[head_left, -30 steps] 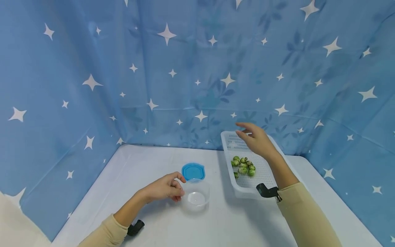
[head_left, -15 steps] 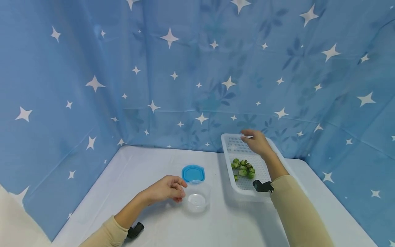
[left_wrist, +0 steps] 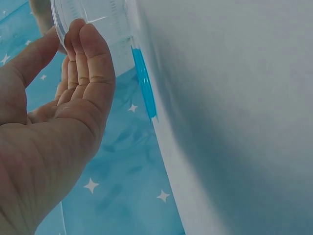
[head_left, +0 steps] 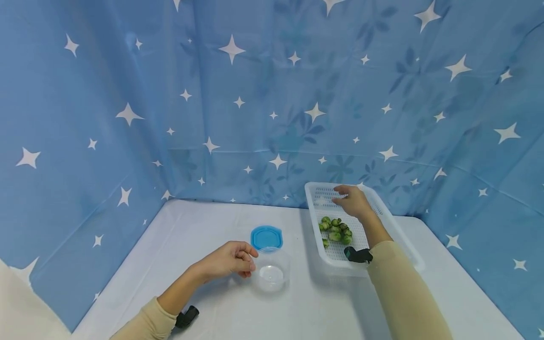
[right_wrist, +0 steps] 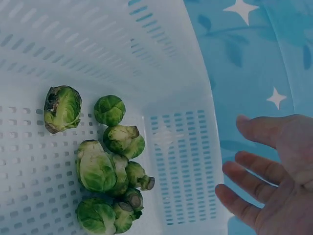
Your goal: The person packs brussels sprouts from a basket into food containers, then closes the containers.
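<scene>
A round clear plastic container (head_left: 270,274) stands on the table. My left hand (head_left: 229,261) is at its left side, fingers curled. In the left wrist view the thumb and fingertips (left_wrist: 90,41) meet at the rim of the container (left_wrist: 105,19). A blue lid (head_left: 266,237) lies just behind it. To the right, my right hand (head_left: 353,202) hangs over the far end of a white perforated basket (head_left: 312,222). Its fingers are spread and hold nothing. Several Brussels sprouts (head_left: 335,230) lie together in the basket, nearer than that hand; the right wrist view shows them (right_wrist: 96,166) up close.
The white-covered table (head_left: 204,217) reaches back to a blue star-print curtain (head_left: 238,118), which also runs along both sides. A basket side wall (right_wrist: 195,98) rises between the sprouts and my right hand in the right wrist view.
My right hand has come down and a little to the right, from above the basket's far rim to over its far end. My left hand, the container and the sprouts stay in place.
</scene>
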